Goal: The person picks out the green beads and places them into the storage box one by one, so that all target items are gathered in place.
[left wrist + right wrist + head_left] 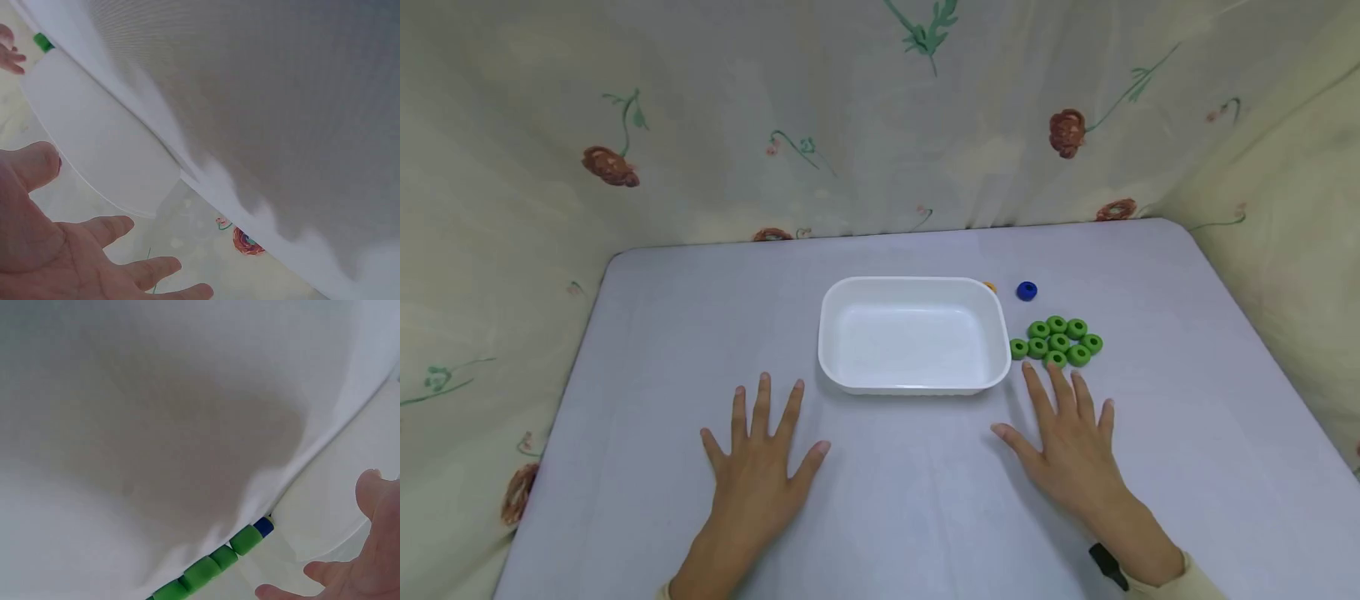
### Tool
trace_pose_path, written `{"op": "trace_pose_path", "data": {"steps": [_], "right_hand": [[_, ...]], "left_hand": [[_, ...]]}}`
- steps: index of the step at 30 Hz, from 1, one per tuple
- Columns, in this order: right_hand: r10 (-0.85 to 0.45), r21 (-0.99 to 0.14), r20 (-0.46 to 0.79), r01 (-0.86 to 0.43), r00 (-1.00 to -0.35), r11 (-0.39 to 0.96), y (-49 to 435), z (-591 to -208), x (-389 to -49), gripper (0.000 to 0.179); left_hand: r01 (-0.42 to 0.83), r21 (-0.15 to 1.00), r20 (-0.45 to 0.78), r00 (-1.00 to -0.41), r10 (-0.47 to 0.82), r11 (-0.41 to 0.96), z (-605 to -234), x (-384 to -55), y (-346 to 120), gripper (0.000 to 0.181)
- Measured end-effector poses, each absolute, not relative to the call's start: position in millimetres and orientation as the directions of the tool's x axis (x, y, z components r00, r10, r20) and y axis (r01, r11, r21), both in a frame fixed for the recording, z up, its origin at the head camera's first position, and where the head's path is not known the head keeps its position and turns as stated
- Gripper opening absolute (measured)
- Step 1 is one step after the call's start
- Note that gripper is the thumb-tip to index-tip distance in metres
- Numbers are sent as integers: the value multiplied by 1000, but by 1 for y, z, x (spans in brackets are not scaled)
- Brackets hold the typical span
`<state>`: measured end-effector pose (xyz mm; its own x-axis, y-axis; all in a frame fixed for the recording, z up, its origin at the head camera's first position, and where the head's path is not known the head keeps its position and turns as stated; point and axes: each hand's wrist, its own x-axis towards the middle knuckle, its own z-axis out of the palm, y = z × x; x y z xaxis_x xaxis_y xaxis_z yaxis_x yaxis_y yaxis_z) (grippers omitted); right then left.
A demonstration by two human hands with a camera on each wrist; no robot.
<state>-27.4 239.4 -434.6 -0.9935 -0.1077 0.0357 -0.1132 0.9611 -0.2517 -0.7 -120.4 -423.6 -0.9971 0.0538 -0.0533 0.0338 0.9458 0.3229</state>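
A white rectangular tray [913, 342] with rounded corners stands on the table, nothing inside it. My left hand [756, 475] is spread with straight fingers, palm down, at the tray's front left. To the front right, my right hand [1071, 454] is spread the same way, its fingertips right by a cluster of green rings [1038, 352]. Both hands hold nothing. Behind the cluster lies one blue ring [1027, 296]. An orange piece [991, 287] peeks out past the tray's back right corner, mostly hidden. The right wrist view shows the green rings [203, 574] side-on as short, thick cylinders.
A pale cloth covers the table [647, 333]. Behind it and along both sides hangs a flower-printed curtain [850, 100]. A dark band [1108, 567] shows at the right wrist.
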Motion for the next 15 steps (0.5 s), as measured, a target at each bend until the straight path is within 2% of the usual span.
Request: {"op": "trace_pose_path", "data": {"steps": [9,12,15], "right_hand": [[-121,-303,96,-145,-988,942,247,-429,-32,85],[-116,-360,149,-163,-982,918,251,-426,-37,79],[-77,-432,170,-145,-982,890,259,-422,-45,69]], "left_hand": [[56,364,25,-998,50,930,-421,-6,-117,77],[80,421,105,-994,39,903,-421,-9,-118,73],[115,527,156,-987,37,842,-418,-13,-117,67]]}}
